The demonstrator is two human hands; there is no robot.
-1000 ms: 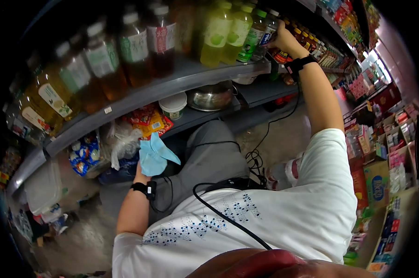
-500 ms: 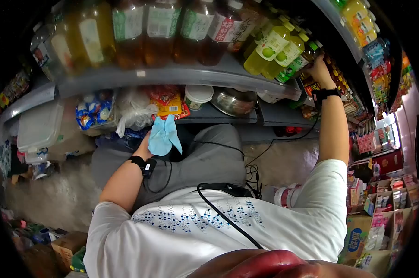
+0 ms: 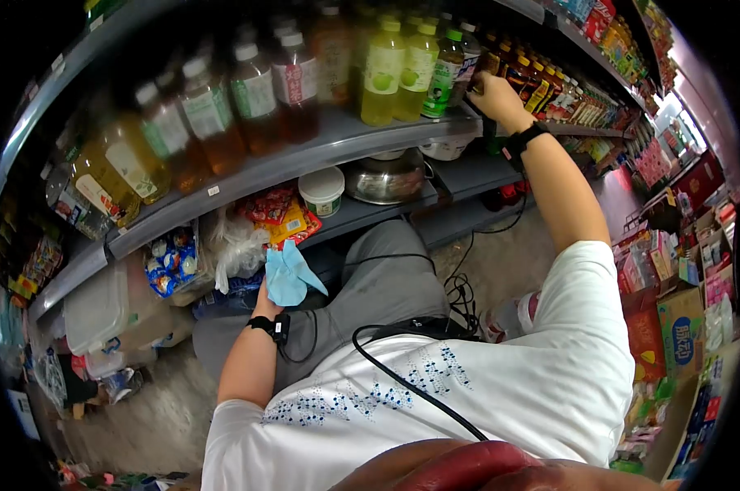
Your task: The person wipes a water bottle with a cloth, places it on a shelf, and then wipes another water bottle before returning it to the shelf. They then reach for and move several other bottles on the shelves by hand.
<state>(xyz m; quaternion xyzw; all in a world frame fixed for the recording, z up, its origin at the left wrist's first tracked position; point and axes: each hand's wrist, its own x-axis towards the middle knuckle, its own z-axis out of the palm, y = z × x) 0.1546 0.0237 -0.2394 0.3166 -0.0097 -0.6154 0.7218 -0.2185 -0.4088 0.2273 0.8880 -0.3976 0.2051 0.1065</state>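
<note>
Light blue cloth [image 3: 290,276] hangs from my left hand [image 3: 265,301], which is low near my knee with its fingers mostly behind the cloth. My right hand [image 3: 492,96] is raised to the upper shelf with its fingers curled at a dark bottle [image 3: 465,72] at the end of the front row. A green-labelled bottle [image 3: 443,80] stands just left of it, beside yellow-green bottles [image 3: 384,78] with lime pictures. Whether the fingers grip the dark bottle or only touch it is unclear.
Brown tea bottles [image 3: 209,110] line the grey shelf [image 3: 304,153]. Below are a white tub [image 3: 321,191], a metal pot [image 3: 384,178], snack packets [image 3: 292,221] and a plastic bin [image 3: 100,307]. Black cables [image 3: 461,295] lie by my leg. Cartons [image 3: 682,335] stand at the right.
The view has turned, so the shelf now slants upward to the right. The lime bottles look more upright, and my right hand appears farther left, still at the bottles. The cloth stays with my left hand.
</note>
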